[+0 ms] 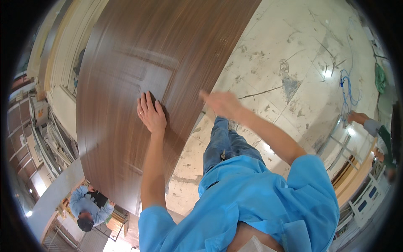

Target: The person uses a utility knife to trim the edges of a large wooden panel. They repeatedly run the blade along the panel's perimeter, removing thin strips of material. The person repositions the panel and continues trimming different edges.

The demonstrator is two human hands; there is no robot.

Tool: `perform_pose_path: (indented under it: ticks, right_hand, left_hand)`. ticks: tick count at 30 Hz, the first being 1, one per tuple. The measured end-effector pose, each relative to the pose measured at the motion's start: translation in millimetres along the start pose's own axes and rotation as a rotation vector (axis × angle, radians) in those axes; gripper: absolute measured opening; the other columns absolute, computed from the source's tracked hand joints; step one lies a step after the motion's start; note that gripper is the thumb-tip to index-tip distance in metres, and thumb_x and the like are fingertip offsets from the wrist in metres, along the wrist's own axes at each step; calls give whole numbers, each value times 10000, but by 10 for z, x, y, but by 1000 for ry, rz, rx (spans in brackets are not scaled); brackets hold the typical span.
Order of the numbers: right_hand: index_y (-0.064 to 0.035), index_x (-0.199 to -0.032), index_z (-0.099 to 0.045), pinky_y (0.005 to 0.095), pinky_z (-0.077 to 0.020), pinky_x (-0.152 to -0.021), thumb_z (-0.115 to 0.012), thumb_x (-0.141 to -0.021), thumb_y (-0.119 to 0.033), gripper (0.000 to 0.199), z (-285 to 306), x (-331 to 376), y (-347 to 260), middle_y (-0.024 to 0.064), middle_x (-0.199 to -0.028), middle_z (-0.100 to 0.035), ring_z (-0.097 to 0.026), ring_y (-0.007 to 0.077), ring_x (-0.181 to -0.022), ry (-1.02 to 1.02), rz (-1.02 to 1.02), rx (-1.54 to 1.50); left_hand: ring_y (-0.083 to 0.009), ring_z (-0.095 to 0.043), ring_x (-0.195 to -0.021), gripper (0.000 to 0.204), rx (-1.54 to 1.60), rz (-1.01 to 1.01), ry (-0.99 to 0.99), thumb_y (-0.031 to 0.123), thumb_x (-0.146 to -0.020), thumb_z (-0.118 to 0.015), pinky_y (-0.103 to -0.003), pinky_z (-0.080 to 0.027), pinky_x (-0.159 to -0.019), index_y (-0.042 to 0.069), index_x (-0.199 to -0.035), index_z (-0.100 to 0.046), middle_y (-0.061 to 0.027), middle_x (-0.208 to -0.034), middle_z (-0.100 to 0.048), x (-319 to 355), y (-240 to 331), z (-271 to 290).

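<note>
The brown door, its recessed panels already formed, lies above the pale floor, left hand open flat on it, blurred right hand's grip unclear near its right edge, remaining work not shown.

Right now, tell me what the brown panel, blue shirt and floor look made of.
Brown panel: probably wood or wood-look laminate, satin; streaky grain, soft sheen.
Blue shirt: cloth, fibre unclear, matte; soft folds.
Floor: probably tile, ceramic or stone unclear, glossy but scuffed; straight joints, glints.
</note>
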State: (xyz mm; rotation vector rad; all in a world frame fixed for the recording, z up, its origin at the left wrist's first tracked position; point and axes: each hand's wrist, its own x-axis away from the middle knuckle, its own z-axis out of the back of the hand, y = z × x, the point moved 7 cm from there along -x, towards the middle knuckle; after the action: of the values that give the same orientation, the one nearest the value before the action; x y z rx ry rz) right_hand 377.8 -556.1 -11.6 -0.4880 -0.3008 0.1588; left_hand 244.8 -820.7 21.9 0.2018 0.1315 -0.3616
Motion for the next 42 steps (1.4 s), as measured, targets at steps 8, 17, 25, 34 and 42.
perform_pose_path:
  ticks: [8,17,25,34,42]
  right_hand:
    - [-172,-1565,-544,495,-631,-779,-542,-1072,-142,494,1660,-508,2239,109,-1127,-799,-766,339,-994,603,-338,131]
    - [-102,-1572,-554,451,-599,-679,-638,-1045,-194,541,110,203,128,102,-982,-733,-723,312,-851,260,82,-199]
    - [-74,-1247,-744,477,-573,-710,-632,-1076,-243,266,352,1834,2505,192,-909,-749,-721,379,-814,632,-850,-622]
    - [-32,-1053,-714,413,-532,-595,-617,-1108,-277,269,1553,3211,4993,133,-693,-686,-690,263,-597,931,-1122,-706]
    - [-58,-1175,-722,388,-539,-601,-635,-1097,-246,222,2641,2562,6169,130,-745,-716,-680,256,-616,971,-1058,-794]
  left_hand:
    - [-422,-339,-1609,581,-41,-14,-37,319,-1144,-448,-565,-251,-1313,94,-1679,-453,-179,-1721,-439,25,0,-55]
    - [-479,-292,-1620,652,-91,-138,-135,375,-1112,-510,-631,-208,-1313,61,-1679,-438,-220,-1734,-402,-671,910,-353]
    - [-414,-278,-1651,626,48,-712,-317,370,-1136,-474,-633,-194,-1340,177,-1724,-382,-101,-1793,-342,-1703,3677,-1047]
    - [-364,-270,-1664,580,44,-549,-297,323,-1170,-415,-585,-187,-1361,233,-1740,-355,-27,-1804,-336,-3235,5209,-1721]
    - [-366,-275,-1662,562,45,-585,-192,325,-1176,-421,-585,-199,-1357,243,-1729,-375,-28,-1793,-359,-4238,6321,-2021]
